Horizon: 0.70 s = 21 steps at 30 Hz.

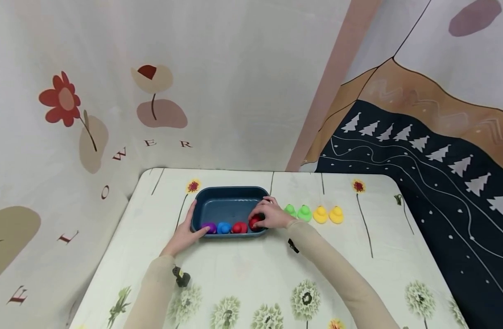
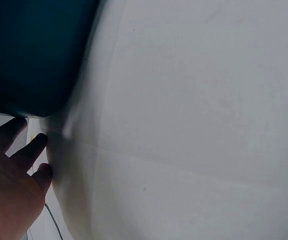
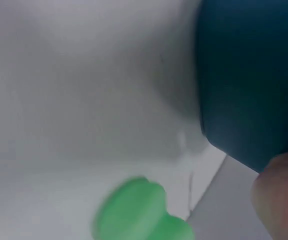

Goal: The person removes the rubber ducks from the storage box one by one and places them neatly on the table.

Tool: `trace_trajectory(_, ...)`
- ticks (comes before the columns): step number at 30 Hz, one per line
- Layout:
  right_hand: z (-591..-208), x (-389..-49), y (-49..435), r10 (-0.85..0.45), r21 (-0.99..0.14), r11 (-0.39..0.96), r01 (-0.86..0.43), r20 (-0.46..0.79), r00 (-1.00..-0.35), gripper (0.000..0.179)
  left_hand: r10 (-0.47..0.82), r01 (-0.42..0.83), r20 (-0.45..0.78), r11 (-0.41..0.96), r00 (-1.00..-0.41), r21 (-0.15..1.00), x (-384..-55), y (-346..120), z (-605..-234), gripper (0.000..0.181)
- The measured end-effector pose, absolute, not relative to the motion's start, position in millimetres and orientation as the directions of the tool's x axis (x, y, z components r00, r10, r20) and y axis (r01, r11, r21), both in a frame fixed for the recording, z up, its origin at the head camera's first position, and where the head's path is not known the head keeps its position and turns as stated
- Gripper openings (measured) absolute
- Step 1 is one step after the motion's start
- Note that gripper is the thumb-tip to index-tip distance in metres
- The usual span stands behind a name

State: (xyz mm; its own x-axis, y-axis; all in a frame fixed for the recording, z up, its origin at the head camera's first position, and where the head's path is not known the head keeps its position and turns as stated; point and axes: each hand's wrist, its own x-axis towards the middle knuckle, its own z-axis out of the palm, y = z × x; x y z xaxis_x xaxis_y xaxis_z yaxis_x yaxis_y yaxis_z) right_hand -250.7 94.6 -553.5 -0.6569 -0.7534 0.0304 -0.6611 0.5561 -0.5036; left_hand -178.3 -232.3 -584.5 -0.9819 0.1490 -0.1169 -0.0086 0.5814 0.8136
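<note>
A dark blue tray (image 1: 228, 195) stands on the table. Along the inside of its near wall sit a purple rubber duck (image 1: 210, 227), a blue rubber duck (image 1: 224, 228) and a red rubber duck (image 1: 240, 227). My right hand (image 1: 272, 214) pinches a dark red rubber duck (image 1: 254, 222) in the tray's near right corner, its far side hidden by the fingers. With fingers along the outer left wall and the thumb over the near rim beside the purple duck, my left hand (image 1: 186, 235) holds the tray; in the left wrist view some fingertips (image 2: 19, 123) meet its end.
Right of the tray, two green rubber ducks (image 1: 304, 213) and two yellow rubber ducks (image 1: 336, 214) stand in a row, the nearest green one partly behind the right hand. The table (image 1: 239, 274) wears a flower-printed white cloth. Printed curtains (image 1: 239, 82) hang behind it.
</note>
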Motion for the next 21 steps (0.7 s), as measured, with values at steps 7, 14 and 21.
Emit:
trace_trajectory(7,-557.5,-248.4,92.7,-0.652,-0.730,0.448,-0.516,0.128,-0.747,0.028,0.154,-0.007,-0.117,0.580,-0.981,0.815,-178.8,-232.6,-584.5,0.100)
trace_trajectory(14,-552.2,-246.1,95.6,-0.576,-0.854,0.341,-0.393,0.140,-0.805,0.031,0.150,-0.008,-0.117,0.583,-0.982,0.812,-178.8,-230.3,-583.2,0.101)
trace_trajectory(21,-544.1,-240.7,103.0,-0.498,-0.897,0.326,-0.298,0.105,-0.861,0.025,0.150,-0.007,-0.119,0.593,-0.982,0.805,-179.3,-231.6,-583.4,0.101)
